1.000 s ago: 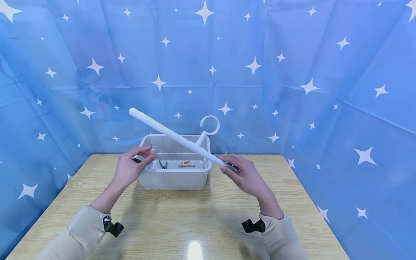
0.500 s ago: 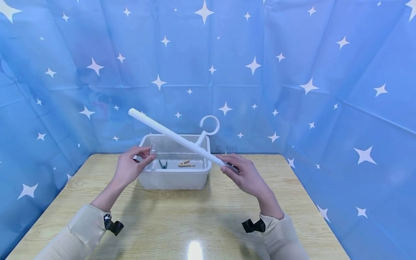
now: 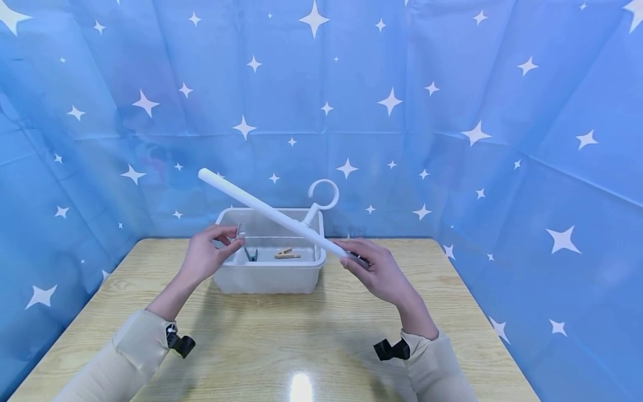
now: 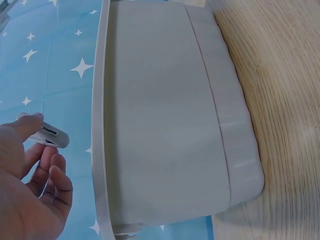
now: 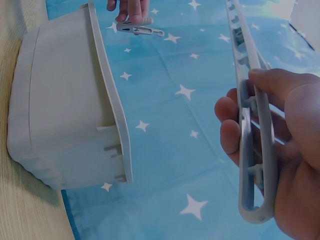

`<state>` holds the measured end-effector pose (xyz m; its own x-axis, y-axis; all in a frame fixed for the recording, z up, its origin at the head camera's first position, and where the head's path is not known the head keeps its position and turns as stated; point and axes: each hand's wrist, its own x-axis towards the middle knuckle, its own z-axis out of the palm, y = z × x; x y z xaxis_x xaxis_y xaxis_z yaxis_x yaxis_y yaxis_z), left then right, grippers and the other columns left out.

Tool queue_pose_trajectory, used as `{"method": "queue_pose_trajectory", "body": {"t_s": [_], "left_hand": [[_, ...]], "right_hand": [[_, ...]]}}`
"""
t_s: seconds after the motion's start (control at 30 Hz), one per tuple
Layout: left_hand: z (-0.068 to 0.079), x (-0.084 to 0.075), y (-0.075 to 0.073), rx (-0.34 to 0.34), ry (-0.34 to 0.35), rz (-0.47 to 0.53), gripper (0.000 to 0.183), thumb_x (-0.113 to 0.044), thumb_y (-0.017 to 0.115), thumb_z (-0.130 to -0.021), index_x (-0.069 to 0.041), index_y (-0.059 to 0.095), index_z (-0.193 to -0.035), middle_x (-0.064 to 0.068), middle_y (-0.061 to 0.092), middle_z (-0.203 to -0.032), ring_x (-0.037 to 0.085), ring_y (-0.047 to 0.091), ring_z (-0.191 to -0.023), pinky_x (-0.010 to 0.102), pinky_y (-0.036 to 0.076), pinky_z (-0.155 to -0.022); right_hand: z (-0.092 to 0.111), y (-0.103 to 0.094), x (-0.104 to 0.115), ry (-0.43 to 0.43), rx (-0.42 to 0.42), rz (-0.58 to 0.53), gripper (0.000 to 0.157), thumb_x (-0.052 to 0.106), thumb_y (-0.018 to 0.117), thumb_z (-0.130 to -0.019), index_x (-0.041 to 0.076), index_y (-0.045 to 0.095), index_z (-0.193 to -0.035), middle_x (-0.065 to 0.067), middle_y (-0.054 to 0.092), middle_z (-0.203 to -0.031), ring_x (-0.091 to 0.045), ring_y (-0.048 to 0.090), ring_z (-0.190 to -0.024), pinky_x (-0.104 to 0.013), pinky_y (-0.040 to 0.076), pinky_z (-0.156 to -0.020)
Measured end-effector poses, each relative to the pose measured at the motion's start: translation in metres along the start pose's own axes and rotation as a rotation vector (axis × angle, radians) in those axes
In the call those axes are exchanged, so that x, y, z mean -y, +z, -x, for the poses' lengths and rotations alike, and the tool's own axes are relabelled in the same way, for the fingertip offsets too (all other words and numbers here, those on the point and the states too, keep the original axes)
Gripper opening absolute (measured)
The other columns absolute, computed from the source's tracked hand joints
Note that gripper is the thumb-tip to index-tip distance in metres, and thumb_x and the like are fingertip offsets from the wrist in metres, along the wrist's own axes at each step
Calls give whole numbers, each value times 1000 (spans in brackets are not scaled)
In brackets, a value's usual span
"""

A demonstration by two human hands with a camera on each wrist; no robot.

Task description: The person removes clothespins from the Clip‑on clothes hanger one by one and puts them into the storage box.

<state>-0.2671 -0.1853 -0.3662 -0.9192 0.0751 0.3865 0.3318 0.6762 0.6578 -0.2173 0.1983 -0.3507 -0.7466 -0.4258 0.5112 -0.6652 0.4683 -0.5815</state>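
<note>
My left hand (image 3: pixel 201 257) pinches a whitish clothespin (image 5: pixel 142 30) between thumb and fingers, over the left end of a white plastic bin (image 3: pixel 271 278). In the left wrist view the clothespin (image 4: pixel 50 135) points away from the fingertips toward the bin's rim. A white clothes hanger (image 3: pixel 271 212) with a round hook slants above the bin, its left end higher. My right hand (image 3: pixel 374 268) grips its lower right end, thumb on the near side. The right wrist view shows the hanger's (image 5: pixel 245 150) slotted underside with small fittings inside.
Inside the bin lie a dark green clothespin (image 3: pixel 251 255) and wooden clothespins (image 3: pixel 287 254); their exact number is unclear. The bin stands on a wood-grain table (image 3: pixel 271 335), near its back edge. A blue starry curtain (image 3: pixel 321 100) surrounds the table.
My left hand has shifted slightly to the right with the clothespin, which is now turned at a different angle. The right hand and the hanger have hardly moved.
</note>
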Motion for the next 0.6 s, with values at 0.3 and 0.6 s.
{"method": "queue_pose_trajectory", "body": {"t_s": [0.3, 0.6], "left_hand": [[0, 1, 0, 6, 17, -32, 43, -33, 73, -92, -10, 69, -127, 8, 68, -108, 23, 64, -92, 26, 48, -64], [-3, 5, -1, 24, 13, -33, 43, -34, 73, -92, -9, 69, -126, 10, 68, -110, 24, 64, -89, 27, 48, -62]], "right_hand": [[1, 0, 2, -4, 0, -1, 38, 22, 63, -99, 25, 62, -137, 1, 66, -117, -6, 47, -64, -23, 44, -58], [2, -1, 3, -1, -2, 1, 38, 22, 63, -99, 26, 62, -137, 1, 66, -117, -6, 46, -63, -24, 43, -58]]}}
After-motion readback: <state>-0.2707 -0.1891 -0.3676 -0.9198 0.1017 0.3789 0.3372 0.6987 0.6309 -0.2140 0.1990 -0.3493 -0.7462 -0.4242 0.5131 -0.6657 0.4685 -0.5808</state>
